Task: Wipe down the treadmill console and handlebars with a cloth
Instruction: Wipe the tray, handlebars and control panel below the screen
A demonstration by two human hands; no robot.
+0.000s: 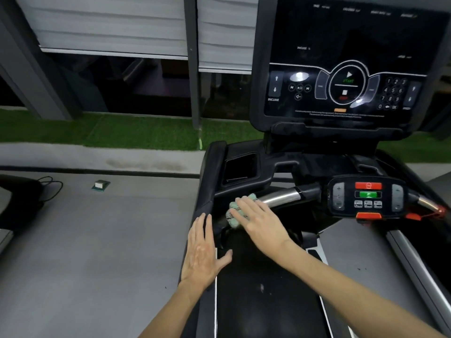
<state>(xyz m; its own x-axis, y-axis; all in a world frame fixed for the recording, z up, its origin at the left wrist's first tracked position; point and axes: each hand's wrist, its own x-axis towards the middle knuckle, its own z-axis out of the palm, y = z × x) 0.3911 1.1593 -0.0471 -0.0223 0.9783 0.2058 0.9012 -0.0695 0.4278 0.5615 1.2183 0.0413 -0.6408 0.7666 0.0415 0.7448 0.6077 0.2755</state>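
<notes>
Green cloth (233,208) lies at the left end of the steel handlebar (280,197), pinned under my right hand (258,222), fingers flat to spread pressure; my left hand (202,252), also flat and holding nothing, rests on the rail (207,191), likely to steady me.

We find open floor (97,240) on the left and bare belt (263,293) below. Ahead, the black side arm (210,181) and chrome handlebar (280,197) crowd the way. The button pod (367,197) blocks rightward, and the gap beneath it seems narrow.
</notes>
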